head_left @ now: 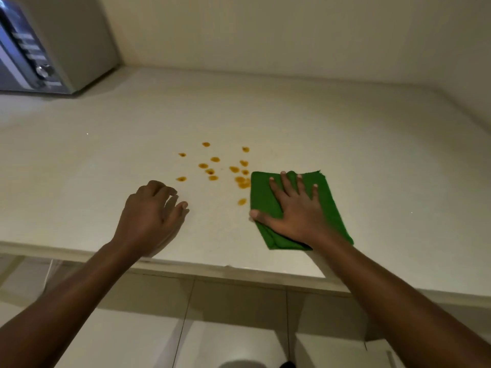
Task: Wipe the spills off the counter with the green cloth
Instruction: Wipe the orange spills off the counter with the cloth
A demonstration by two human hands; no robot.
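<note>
The right hand (295, 213) lies flat with fingers (288, 183) spread on the folded green cloth (329, 208), near the table (345, 128) front edge. Orange spills (212, 166) touch the cloth's left edge. The left hand (151, 211) rests loosely curled, empty. Bare table stretches behind; a microwave (53, 43) sits far left, its labels unreadable.

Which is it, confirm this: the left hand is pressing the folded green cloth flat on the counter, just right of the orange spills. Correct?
One thing is wrong: the right hand, fingers spread, presses the folded green cloth flat on the counter, just right of the orange spills. The left hand rests bare and loosely curled near the counter's front edge. The head view shows this.
</note>
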